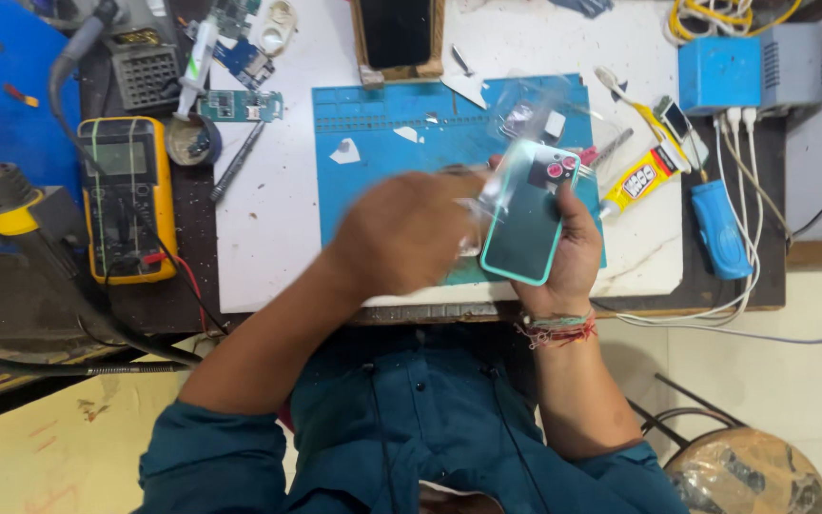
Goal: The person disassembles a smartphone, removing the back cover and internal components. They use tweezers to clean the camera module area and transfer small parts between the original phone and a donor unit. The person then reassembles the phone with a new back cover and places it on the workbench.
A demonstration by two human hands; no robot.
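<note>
**Phone in teal case held over the blue mat; clear film being worked at its top edge**

Landmark: blue mat (382,143) on the white tabletop (268,238).

Step in hand (judgement): fitting or stripping a clear cover at the back of the phone (523,221), which sits above the mat's near right corner, camera end pointing away from the person.

Right hand (568,249): grip wrapped under the phone, fingers closed around its teal rim, holding it tilted.

Left hand (401,233): motion-blurred, over the mat's near middle. Fingertips meet a clear film (525,119) at the phone's left edge; grip looks pinched, but how tightly I cannot tell (blur).

Next move, as I judge it, calls for a steady right-hand hold and a slow, even pull on the film.

Count:
- phones in hand: 1
- yellow multimeter (127,198), left of the mat: 1
- glue tube (641,179), right of the mat: 1
- blue box (718,74), far right of the mat: 1
- bare circuit boards (242,105), beyond the mat's far left corner: at least 2
- dark phone (397,30), beyond the mat's far edge: 1
</note>
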